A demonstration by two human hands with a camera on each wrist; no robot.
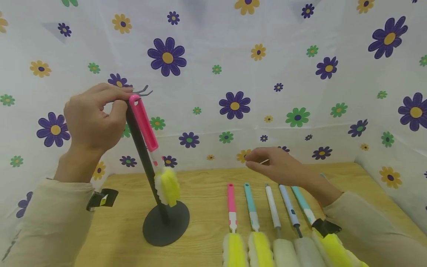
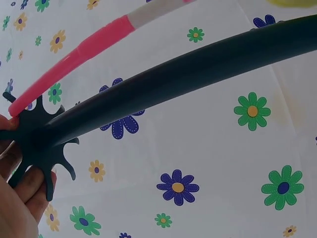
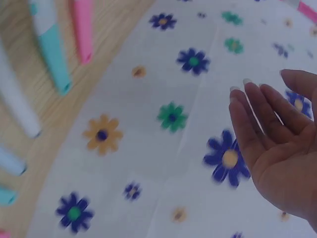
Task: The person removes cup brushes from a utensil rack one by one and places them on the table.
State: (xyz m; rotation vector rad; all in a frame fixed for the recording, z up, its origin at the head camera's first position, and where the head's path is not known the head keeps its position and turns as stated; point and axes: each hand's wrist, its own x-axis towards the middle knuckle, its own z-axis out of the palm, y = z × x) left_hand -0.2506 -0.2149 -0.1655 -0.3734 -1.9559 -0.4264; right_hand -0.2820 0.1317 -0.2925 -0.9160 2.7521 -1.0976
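My left hand grips the hooked top of a black stand. In the left wrist view its fingers are curled among the arms of the hook ring. From one hook, close by the fingertips, a bottle brush with a pink handle and a yellow-and-white sponge head hangs by its handle hole, alongside the pole. My right hand is in the air above the far ends of several brush handles, fingers relaxed. Its palm is bare in the right wrist view.
In a row on the wooden table lie a pink brush, a teal brush, a white brush, a pale blue brush and another teal brush. A flower-print cloth hangs behind. The stand's round base rests on the table.
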